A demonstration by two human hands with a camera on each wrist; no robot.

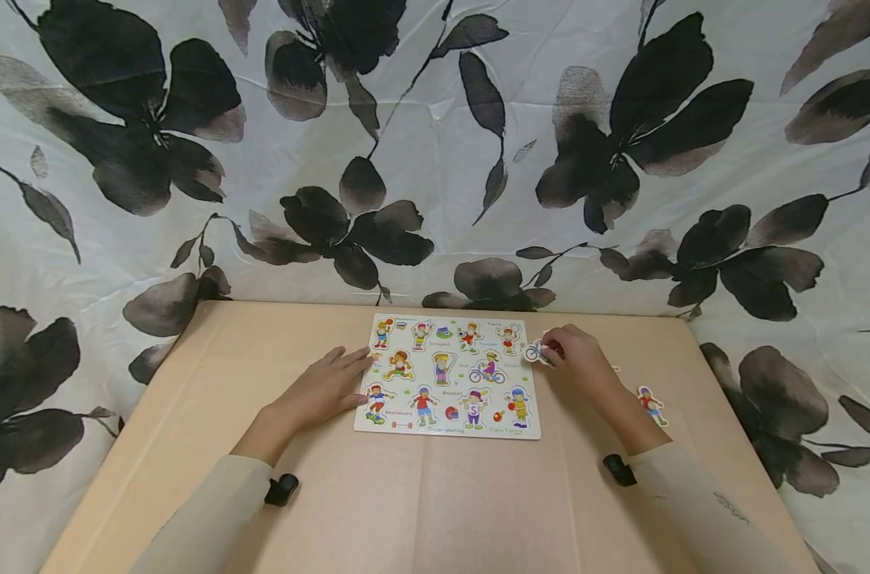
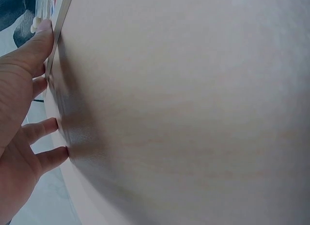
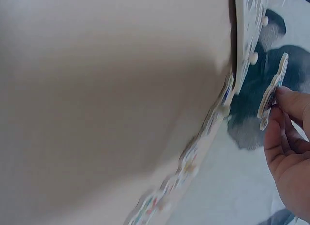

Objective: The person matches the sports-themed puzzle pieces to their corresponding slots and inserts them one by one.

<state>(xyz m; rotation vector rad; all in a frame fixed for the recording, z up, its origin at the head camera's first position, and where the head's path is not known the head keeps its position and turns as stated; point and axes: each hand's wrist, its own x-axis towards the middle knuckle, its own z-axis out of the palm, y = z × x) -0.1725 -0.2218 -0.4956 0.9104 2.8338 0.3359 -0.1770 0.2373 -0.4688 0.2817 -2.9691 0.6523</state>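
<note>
A flat white puzzle board (image 1: 506, 434) with cartoon children doing sports lies on the table. My left hand (image 1: 323, 391) rests at its left edge with the fingers spread. In the left wrist view the thumb (image 2: 34, 53) touches the board's edge, while the lower fingers reach the tabletop. Just off the board's right edge, my right hand (image 1: 578, 355) pinches a puzzle piece (image 1: 534, 351) showing a bicycle. The right wrist view has this puzzle piece (image 3: 273, 92) raised above the table between thumb and fingers; its picture is seen almost edge-on.
To the right of the board lies a loose puzzle piece (image 1: 651, 405) of a child. Another piece (image 1: 616, 368) is mostly hidden behind the right forearm. Small knobs (image 3: 254, 58) stick up from the board. A floral cloth (image 1: 435, 199) hangs behind the table.
</note>
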